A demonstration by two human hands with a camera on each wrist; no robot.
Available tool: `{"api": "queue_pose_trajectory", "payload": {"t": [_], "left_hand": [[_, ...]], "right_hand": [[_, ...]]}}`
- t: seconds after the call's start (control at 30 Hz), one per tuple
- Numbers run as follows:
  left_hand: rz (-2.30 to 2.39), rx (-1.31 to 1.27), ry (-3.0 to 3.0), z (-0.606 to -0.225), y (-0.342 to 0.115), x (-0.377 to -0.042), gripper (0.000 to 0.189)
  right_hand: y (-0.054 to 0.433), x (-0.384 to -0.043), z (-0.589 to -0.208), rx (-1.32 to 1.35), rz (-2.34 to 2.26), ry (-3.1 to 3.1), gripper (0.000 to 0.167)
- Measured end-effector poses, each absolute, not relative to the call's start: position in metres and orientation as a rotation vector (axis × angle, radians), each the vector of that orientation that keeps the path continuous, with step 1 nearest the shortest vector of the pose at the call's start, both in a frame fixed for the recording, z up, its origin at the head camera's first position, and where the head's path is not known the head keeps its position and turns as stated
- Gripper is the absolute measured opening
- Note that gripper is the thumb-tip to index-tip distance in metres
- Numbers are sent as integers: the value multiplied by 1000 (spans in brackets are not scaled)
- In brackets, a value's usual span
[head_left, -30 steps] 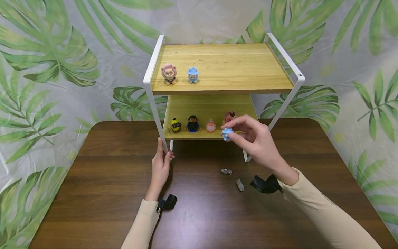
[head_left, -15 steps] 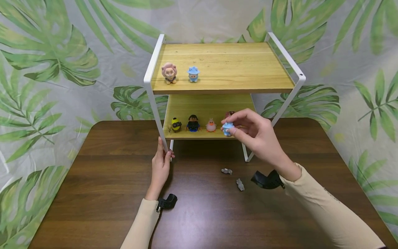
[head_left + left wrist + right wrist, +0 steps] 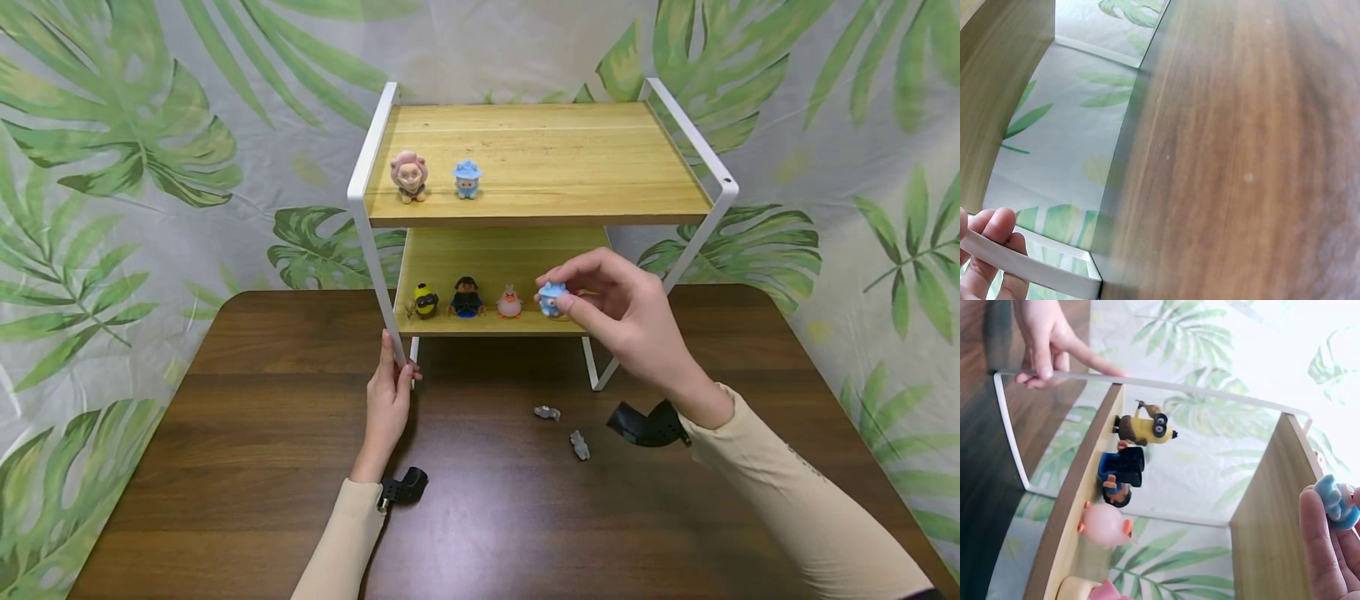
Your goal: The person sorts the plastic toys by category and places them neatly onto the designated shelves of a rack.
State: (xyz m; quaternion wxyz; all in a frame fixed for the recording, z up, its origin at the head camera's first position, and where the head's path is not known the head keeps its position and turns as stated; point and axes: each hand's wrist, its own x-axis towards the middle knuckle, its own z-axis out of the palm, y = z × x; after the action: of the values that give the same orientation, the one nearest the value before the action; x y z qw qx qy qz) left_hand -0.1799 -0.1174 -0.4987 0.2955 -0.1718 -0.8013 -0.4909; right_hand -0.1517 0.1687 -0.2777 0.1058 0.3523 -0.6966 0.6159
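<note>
My right hand [image 3: 630, 325] pinches a small light-blue figurine with a hat [image 3: 552, 298] between thumb and fingers, in front of the lower board's right end. In the right wrist view the blue figurine [image 3: 1337, 501] lies against the fingers. My left hand [image 3: 388, 404] grips the white metal leg [image 3: 381, 279] of a two-tier shelf; in the left wrist view its fingers [image 3: 1004, 225] curl round the white bar. On the lower board stand a yellow goggled figure [image 3: 425, 302], a dark-haired figure in blue [image 3: 467, 298] and a pink bird figure [image 3: 509, 302]. Another pink figure [image 3: 1088, 589] is partly visible there.
On the upper board [image 3: 540, 158] stand a pink-maned figure [image 3: 409, 177] and a blue-hatted figure [image 3: 467, 179]. Two small grey pieces [image 3: 547, 412] lie on the dark wooden table [image 3: 262, 467] before the shelf. A leaf-patterned cloth [image 3: 135, 167] hangs behind.
The right hand has risen slightly with the blue figurine, from the lower board's front edge to in front of that board. The pink figure behind is now hidden. The left hand stays put.
</note>
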Motion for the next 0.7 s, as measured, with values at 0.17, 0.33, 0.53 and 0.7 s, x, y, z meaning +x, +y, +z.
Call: {"api": "queue_pose_trajectory", "payload": {"t": [0.17, 0.33, 0.53, 0.7], "left_hand": [[-1302, -463, -2126, -499, -117, -180, 90], [-1293, -471, -2112, -499, -117, -180, 89], [-1281, -469, -2109, -500, -117, -180, 89], [-1289, -465, -2116, -500, -117, -180, 88]], "right_hand": [[169, -151, -273, 1048, 1810, -2052, 15], [169, -152, -267, 1057, 1821, -2036, 15], [168, -154, -261, 1036, 1765, -2044, 18], [167, -156, -256, 1025, 1714, -2036, 19]]}}
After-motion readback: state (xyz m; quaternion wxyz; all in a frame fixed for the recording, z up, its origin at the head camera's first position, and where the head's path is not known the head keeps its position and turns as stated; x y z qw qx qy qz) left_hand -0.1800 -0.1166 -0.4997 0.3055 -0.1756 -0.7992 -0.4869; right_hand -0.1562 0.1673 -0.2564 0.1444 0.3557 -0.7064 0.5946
